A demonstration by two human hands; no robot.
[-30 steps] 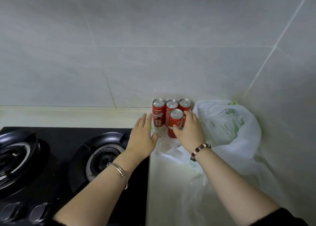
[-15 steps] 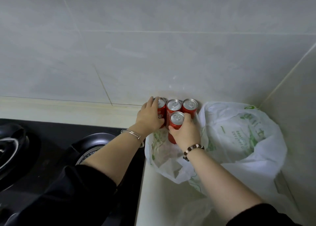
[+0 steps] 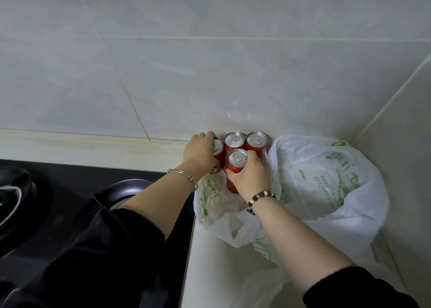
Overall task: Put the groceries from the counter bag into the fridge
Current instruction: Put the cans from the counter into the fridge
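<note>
— Pale tiles (image 3: 210, 62) meet in a corner above our cream counter (image 3: 221, 272); a black hob (image 3: 58, 214) lies at the left.
— We see four red cans (image 3: 234, 139) upright by the wall, packed together, just beside the white bag (image 3: 326, 179).
— Our left hand (image 3: 200, 154) curls round the leftmost can (image 3: 218, 147); our right hand (image 3: 250, 178) wraps the front can (image 3: 238, 158).

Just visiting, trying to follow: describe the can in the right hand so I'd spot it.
Find the counter corner under the tiled walls, beside the white plastic bag. Four red cans stand there, three in a row against the wall, its left can in the left hand. The right hand grips the front can, the only one forward of that row.
</note>
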